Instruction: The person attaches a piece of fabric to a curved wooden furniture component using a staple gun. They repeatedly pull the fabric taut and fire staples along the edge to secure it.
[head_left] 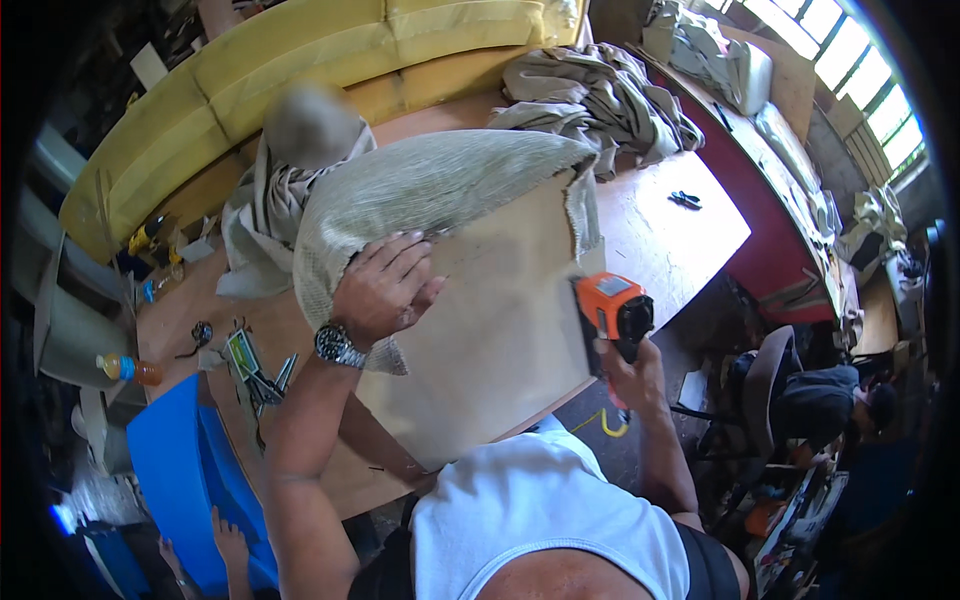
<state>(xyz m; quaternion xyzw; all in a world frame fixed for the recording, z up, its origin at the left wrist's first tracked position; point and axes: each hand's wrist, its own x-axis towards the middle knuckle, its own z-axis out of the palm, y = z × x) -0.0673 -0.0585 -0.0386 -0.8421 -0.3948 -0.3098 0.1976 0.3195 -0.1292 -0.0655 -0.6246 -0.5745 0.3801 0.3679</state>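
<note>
A white shirt (545, 510) is before the board (490, 310), which fabric (440, 180) partly covers. The left hand (385, 288) lies on the fabric, fingers extended; the right hand (635, 375) grips an orange tool (610, 300) beside the board.

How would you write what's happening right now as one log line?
left hand: on woven fabric | right hand: holds orange staple gun | pale board: partly covered by fabric

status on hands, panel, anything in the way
Left hand on fabric edge, panel's left side. Right hand gripping orange-and-black tool, near panel's right edge. Fabric covering panel's far side. Small black object apart from panel.
</note>
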